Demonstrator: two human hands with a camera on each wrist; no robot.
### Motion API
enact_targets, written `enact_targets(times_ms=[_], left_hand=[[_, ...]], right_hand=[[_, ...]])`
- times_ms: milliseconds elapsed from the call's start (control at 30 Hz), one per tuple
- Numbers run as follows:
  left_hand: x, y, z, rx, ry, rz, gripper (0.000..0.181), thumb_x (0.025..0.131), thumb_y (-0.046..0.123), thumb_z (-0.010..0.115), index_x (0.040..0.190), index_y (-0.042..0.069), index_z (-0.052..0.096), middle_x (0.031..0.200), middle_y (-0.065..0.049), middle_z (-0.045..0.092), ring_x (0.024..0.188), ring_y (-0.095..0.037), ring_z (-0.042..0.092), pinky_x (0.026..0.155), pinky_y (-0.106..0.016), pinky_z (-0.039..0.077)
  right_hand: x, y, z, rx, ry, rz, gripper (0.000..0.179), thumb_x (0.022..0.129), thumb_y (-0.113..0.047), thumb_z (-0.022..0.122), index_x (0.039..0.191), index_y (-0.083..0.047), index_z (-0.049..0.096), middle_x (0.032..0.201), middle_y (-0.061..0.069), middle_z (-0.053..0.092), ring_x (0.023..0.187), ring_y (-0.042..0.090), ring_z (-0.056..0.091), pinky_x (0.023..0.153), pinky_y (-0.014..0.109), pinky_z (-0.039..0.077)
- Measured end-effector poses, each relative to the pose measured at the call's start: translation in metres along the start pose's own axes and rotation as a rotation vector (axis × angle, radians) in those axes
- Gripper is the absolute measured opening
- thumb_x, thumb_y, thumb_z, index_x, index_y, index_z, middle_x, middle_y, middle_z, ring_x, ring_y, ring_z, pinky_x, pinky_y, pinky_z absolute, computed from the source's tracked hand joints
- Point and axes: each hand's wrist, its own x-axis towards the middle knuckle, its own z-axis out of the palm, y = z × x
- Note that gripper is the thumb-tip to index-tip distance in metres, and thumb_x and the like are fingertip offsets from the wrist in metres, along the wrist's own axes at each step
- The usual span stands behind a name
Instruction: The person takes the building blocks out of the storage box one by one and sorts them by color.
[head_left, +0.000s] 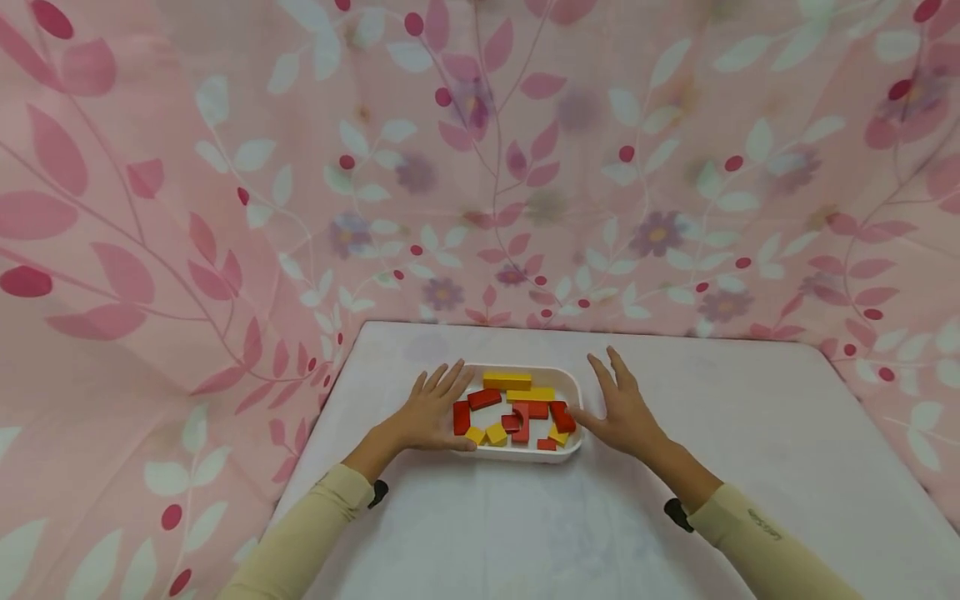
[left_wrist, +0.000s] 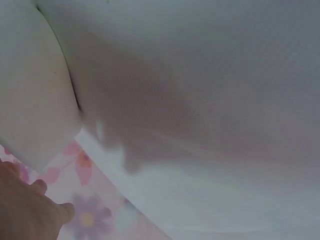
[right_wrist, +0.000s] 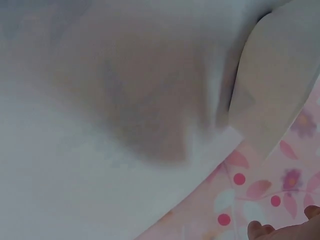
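Note:
A white tray with rounded corners sits on the table, holding several red and yellow blocks. Two long yellow blocks lie along its far side, and a red arch-shaped block is near the middle. My left hand is at the tray's left end, fingers straight and spread, overlapping the rim. Off the right end my right hand has its fingers extended, its thumb pointing at the rim near a tilted red block. Both hands hold nothing. Each wrist view shows only some fingertips in a lower corner.
The table has a white cover, its far edge just behind the tray. A pink floral curtain hangs behind it and along the left side. Dark straps are on both wrists, below light sleeves.

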Motion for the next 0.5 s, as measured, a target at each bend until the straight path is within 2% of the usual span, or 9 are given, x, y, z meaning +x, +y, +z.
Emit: enact_targets(times_ms=[133,233,400,500], left_hand=[[0.002,0.001,0.002,-0.029,-0.006,0.005,0.111,0.077,0.08,0.056,0.16,0.024,0.007,0.168,-0.009,0.004,0.152,-0.041,0.01,0.117,-0.07,0.01],[0.003,0.003,0.004,-0.063,-0.007,0.0,0.107,0.079,0.078,0.055,0.16,0.028,0.006,0.168,-0.008,0.005,0.152,-0.041,0.009,0.117,-0.07,0.007],[0.002,0.005,0.006,-0.062,-0.042,-0.037,0.119,0.07,0.083,0.06,0.16,0.031,0.002,0.168,-0.003,0.003,0.152,-0.041,0.01,0.117,-0.07,0.006],[0.0,0.005,0.006,-0.062,-0.058,-0.062,0.123,0.067,0.083,0.063,0.16,0.03,0.004,0.168,-0.003,0.003,0.151,-0.042,0.011,0.117,-0.071,0.006]], right_hand=[[0.001,-0.015,0.009,0.114,-0.025,-0.008,0.1,0.08,-0.047,0.079,0.157,-0.015,0.023,0.164,0.017,0.01,0.147,0.045,0.02,0.102,0.066,0.04],[0.002,-0.023,0.015,0.151,-0.04,-0.018,0.101,0.079,-0.045,0.08,0.157,-0.015,0.022,0.165,0.015,0.011,0.148,0.043,0.02,0.103,0.064,0.04],[0.003,-0.031,0.024,0.18,-0.052,-0.039,0.101,0.079,-0.042,0.082,0.157,-0.015,0.023,0.165,0.014,0.012,0.149,0.041,0.02,0.105,0.063,0.04],[0.005,-0.033,0.027,0.214,-0.051,-0.043,0.1,0.079,-0.04,0.082,0.156,-0.013,0.024,0.164,0.014,0.014,0.149,0.039,0.02,0.106,0.062,0.039]])
